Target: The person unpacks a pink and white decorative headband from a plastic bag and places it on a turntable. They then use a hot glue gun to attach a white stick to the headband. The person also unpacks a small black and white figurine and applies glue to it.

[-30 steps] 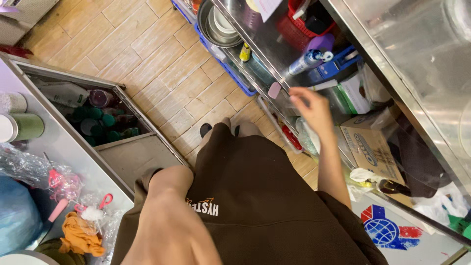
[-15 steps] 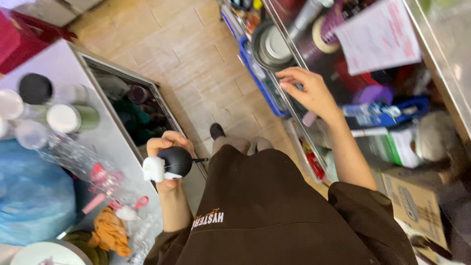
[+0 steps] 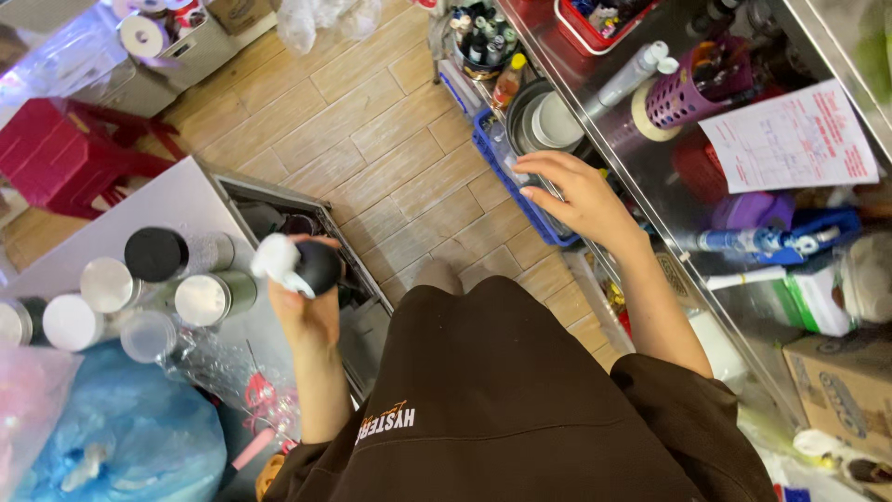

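— What's in the left hand (image 3: 307, 311)?
— A black bottle (image 3: 316, 267) with a white cloth (image 3: 277, 258), gripped over the steel counter (image 3: 186, 200) beside the jars (image 3: 200, 297).
— And the right hand (image 3: 581, 195)?
— Fingers loosely spread, resting on the blue crate (image 3: 520, 200) under the shelf; holding nothing yet, as far as I can see.

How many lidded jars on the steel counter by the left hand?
6 visible: a black-lidded jar, four silver-lidded jars, and a clear-lidded one. More may hide past the frame's left edge.
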